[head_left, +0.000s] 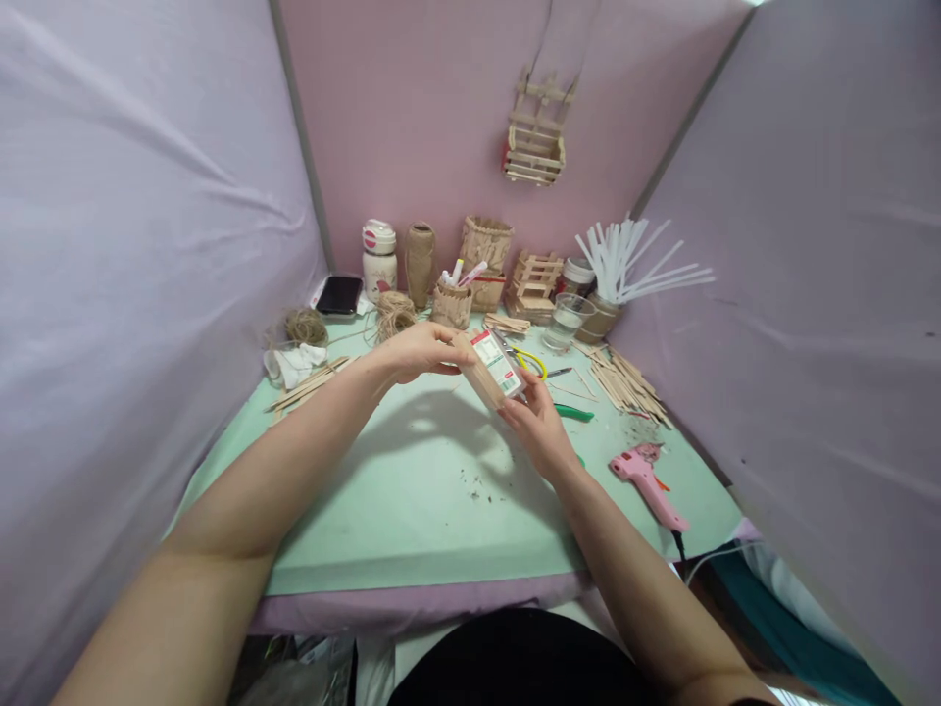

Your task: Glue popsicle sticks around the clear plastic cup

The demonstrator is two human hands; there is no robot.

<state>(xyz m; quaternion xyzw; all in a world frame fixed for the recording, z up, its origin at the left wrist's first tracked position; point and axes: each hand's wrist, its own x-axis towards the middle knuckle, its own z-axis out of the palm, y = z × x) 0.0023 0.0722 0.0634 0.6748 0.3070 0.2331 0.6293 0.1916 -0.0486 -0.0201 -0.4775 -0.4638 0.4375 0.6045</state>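
Note:
Both my hands hold a small labelled box above the middle of the table. The small labelled box (498,362) is tilted, with a white, red and green label on top and flat wooden sticks (482,378) along its near side. My left hand (426,351) is closed on its upper left end, thumb and fingers pinching the edge. My right hand (538,420) grips the lower right end. Just behind the box lie yellow-handled scissors (532,361), partly hidden by it. Green-handled pliers (573,413) rest to the right of my right hand.
A pink glue gun (651,485) lies at the right, its cord over the edge. Loose wooden sticks (628,382), a cup of water (566,324) and white glue sticks (624,260) stand behind it. Twine (395,316), a phone (340,294) and a bottle (380,260) are back left.

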